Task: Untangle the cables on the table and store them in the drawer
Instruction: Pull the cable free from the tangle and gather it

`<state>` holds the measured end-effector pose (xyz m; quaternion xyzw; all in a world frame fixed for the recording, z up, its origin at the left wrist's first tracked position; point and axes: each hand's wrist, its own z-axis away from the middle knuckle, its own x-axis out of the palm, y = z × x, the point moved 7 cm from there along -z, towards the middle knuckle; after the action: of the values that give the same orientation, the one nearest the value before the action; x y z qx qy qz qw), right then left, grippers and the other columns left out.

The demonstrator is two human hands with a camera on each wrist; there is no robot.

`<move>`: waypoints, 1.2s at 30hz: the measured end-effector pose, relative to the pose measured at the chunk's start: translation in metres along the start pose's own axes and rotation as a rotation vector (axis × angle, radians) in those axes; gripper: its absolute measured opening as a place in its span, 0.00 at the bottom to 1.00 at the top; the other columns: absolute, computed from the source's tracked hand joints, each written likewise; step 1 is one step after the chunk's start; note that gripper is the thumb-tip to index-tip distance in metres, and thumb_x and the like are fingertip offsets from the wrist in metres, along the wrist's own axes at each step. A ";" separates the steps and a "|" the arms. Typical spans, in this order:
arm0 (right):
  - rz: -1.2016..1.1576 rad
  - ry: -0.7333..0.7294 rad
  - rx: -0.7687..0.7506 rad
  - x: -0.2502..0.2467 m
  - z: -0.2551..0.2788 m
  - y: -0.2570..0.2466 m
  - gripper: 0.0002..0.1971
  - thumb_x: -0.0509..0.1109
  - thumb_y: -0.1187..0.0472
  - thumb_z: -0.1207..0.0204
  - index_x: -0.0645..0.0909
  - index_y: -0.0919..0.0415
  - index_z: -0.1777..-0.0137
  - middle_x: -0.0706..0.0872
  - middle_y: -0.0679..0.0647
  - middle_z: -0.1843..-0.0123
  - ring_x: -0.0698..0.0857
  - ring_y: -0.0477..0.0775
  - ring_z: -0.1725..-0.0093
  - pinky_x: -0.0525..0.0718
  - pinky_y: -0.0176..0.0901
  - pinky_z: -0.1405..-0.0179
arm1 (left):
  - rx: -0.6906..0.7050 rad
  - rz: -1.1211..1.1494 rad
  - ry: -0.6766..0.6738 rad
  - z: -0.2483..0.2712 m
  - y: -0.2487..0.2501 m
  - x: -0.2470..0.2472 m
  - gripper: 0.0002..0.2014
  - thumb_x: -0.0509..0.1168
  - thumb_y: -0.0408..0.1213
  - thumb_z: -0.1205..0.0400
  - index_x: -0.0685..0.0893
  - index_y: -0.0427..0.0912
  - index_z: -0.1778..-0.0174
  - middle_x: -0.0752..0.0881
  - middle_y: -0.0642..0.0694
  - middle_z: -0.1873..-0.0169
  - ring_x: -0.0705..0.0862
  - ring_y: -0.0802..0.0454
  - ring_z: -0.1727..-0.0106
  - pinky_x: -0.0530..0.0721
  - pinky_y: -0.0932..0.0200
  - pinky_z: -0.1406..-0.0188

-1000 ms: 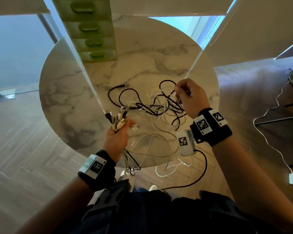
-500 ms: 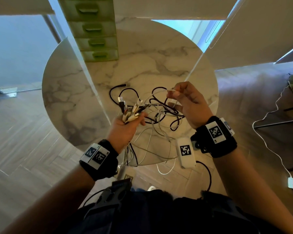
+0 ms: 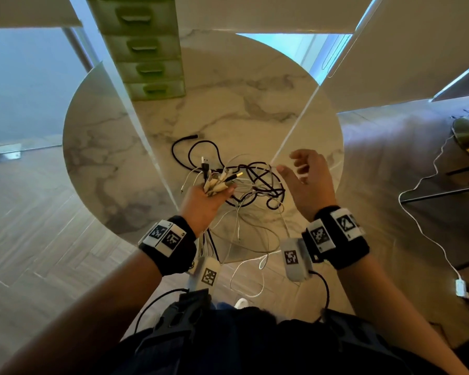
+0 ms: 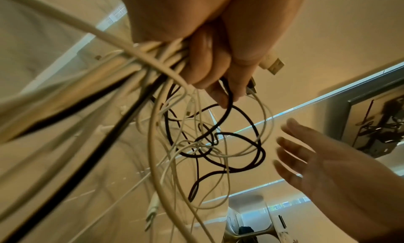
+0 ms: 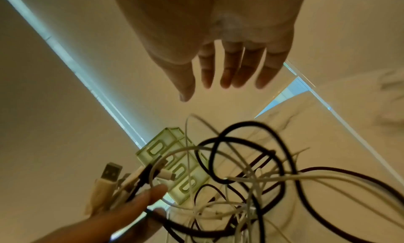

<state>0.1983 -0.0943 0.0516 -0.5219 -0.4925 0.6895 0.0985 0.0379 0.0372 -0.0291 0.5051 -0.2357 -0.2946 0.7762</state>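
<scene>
No writing could be read anywhere. Beyond the left hand's (image 3: 205, 203) fingers (image 4: 210, 69) stood a green drawer unit (image 3: 146, 47), every drawer shut and its contents hidden. Those fingers were curled round a bundle of cable ends (image 3: 218, 182), plugs poking out past them. The tangled cables (image 3: 255, 185) hung between the hands over the marble tabletop (image 3: 241, 104). The right hand (image 3: 306, 182) hovered beside them, fingers (image 5: 229, 69) spread and holding nothing.
</scene>
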 end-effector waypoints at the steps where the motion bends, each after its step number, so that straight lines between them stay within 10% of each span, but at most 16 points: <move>1: 0.016 0.015 -0.005 -0.002 0.007 0.002 0.08 0.70 0.53 0.24 0.75 0.50 0.49 0.79 0.48 0.53 0.78 0.45 0.55 0.74 0.29 0.59 | -0.001 -0.002 0.010 0.000 0.000 -0.002 0.11 0.68 0.35 0.20 0.86 0.35 0.44 0.83 0.59 0.76 0.76 0.70 0.82 0.70 0.79 0.81; 8: 0.424 -0.749 0.172 0.098 0.078 0.063 0.16 0.68 0.46 0.24 0.82 0.59 0.60 0.82 0.51 0.64 0.80 0.50 0.62 0.73 0.38 0.62 | -0.064 -0.003 0.035 0.002 -0.008 -0.007 0.08 0.62 0.37 0.16 0.87 0.47 0.48 0.77 0.57 0.83 0.62 0.62 0.85 0.62 0.68 0.87; 18: 0.244 -0.605 0.305 0.137 0.080 0.084 0.12 0.72 0.48 0.28 0.86 0.57 0.58 0.88 0.54 0.62 0.87 0.56 0.58 0.85 0.48 0.53 | -0.087 0.162 -0.036 0.011 -0.010 -0.010 0.14 0.57 0.39 0.13 0.76 0.41 0.64 0.68 0.54 0.81 0.62 0.62 0.84 0.61 0.70 0.87; 25: 0.406 -0.502 0.355 0.148 0.075 0.087 0.30 0.72 0.36 0.35 0.77 0.58 0.42 0.84 0.53 0.46 0.82 0.57 0.45 0.81 0.48 0.46 | -0.193 0.400 -0.174 0.034 -0.014 -0.023 0.17 0.58 0.48 0.20 0.68 0.43 0.71 0.64 0.52 0.82 0.59 0.60 0.85 0.54 0.66 0.86; 29: 0.541 -0.582 0.309 0.152 0.063 0.079 0.20 0.69 0.45 0.27 0.80 0.59 0.44 0.85 0.57 0.44 0.82 0.61 0.43 0.80 0.47 0.47 | -0.202 0.369 -0.256 0.048 -0.011 -0.021 0.17 0.58 0.49 0.23 0.66 0.41 0.72 0.62 0.51 0.81 0.58 0.60 0.85 0.56 0.67 0.86; 36: -0.045 -0.399 0.524 0.089 0.016 0.074 0.16 0.73 0.50 0.27 0.81 0.59 0.71 0.80 0.50 0.77 0.75 0.44 0.80 0.71 0.33 0.80 | -0.200 0.350 -0.243 0.045 -0.010 -0.052 0.19 0.60 0.44 0.22 0.72 0.47 0.80 0.63 0.53 0.83 0.58 0.61 0.86 0.52 0.66 0.85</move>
<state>0.1739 -0.0821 -0.0623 -0.3224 -0.3195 0.8789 0.1463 -0.0316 0.0413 -0.0244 0.3379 -0.3813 -0.2360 0.8275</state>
